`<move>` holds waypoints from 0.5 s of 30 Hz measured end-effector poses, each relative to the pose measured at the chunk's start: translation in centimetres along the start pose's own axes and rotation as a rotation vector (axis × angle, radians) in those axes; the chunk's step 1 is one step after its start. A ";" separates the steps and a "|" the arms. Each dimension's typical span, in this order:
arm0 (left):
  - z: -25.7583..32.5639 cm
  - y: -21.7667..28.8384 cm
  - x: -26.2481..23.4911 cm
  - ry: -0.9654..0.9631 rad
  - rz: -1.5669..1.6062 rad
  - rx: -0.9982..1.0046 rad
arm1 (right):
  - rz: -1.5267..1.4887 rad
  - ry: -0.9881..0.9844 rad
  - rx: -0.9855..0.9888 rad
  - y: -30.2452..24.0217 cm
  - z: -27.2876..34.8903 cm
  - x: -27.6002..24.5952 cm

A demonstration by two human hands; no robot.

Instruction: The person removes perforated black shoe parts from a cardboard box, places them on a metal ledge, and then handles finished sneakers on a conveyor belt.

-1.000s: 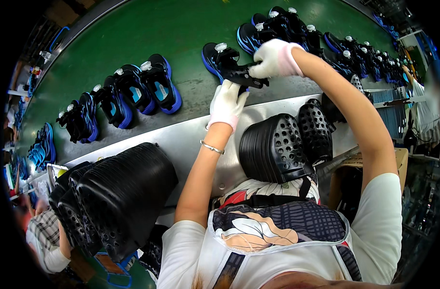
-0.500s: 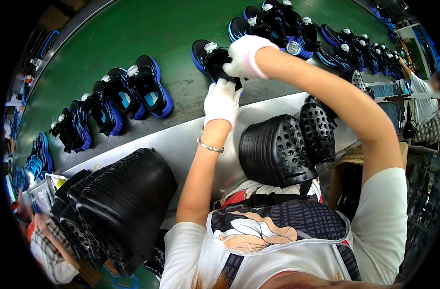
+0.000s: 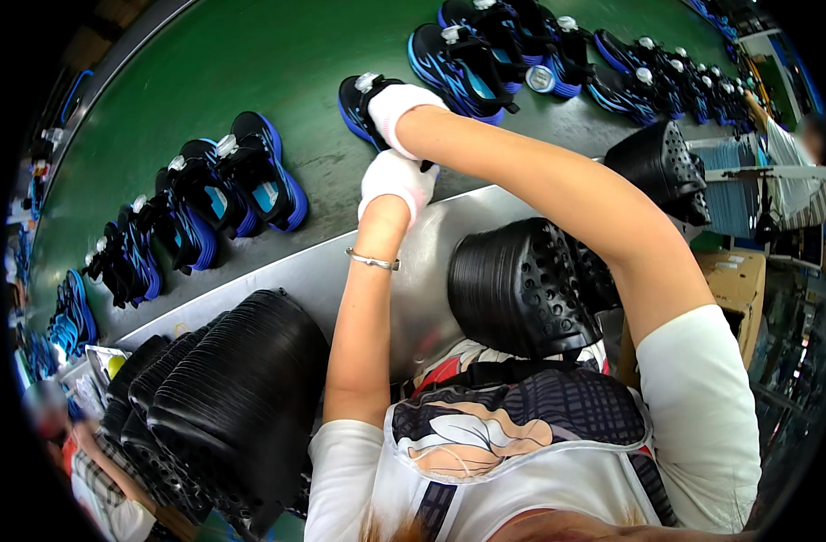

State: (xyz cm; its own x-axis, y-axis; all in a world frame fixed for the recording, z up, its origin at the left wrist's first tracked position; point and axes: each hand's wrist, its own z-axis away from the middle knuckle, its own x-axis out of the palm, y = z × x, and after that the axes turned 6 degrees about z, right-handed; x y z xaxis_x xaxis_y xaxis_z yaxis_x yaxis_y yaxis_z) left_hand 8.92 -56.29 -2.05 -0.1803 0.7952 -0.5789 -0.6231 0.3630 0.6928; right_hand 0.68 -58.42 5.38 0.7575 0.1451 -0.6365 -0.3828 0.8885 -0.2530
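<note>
A black and blue sneaker [image 3: 355, 107] with a white piece on its front rests on the green worktop, toe pointing away from me. My right hand [image 3: 400, 110], in a white glove, lies over the shoe's opening. Its fingers curl down into the shoe and are mostly hidden. Just below it, at the heel end, my left hand [image 3: 397, 182], also gloved, is closed against the shoe with its fingertips out of sight. The two gloves touch or nearly touch. Much of the shoe's rear is covered by them.
Matching sneakers [image 3: 264, 176] stand in a row to the left, with more [image 3: 463, 72] to the right. Stacks of black perforated plastic pieces [image 3: 241, 379] [image 3: 521, 285] sit on the near metal ledge [image 3: 431, 257]. A cardboard box [image 3: 734, 285] is at right. People work at both sides.
My right hand has moved left and down over the shoe's opening. The left hand has shifted slightly left and closed more at the heel. The view has shifted a little.
</note>
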 end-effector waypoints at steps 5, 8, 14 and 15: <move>0.0 1.0 0.9 0.101 -0.085 0.043 | 0.396 -0.011 -0.282 2.1 -3.4 -0.4; 0.5 0.7 1.1 0.177 -0.092 0.055 | 0.680 0.017 -0.428 2.8 -0.2 -1.9; 1.5 -2.8 -1.9 0.343 -0.201 0.003 | 0.533 0.213 -0.697 11.1 8.9 -7.9; 1.3 -3.9 -2.0 0.432 -0.195 0.034 | 0.517 0.272 -0.643 13.5 9.7 -9.4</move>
State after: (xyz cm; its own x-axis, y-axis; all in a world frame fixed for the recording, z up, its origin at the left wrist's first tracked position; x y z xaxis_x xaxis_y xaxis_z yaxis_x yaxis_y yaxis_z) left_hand 12.65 -58.69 -3.04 -0.3674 0.4386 -0.8201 -0.6526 0.5067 0.5633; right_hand -6.54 -43.56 15.00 0.2850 0.2803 -0.9166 -0.9307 0.3098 -0.1946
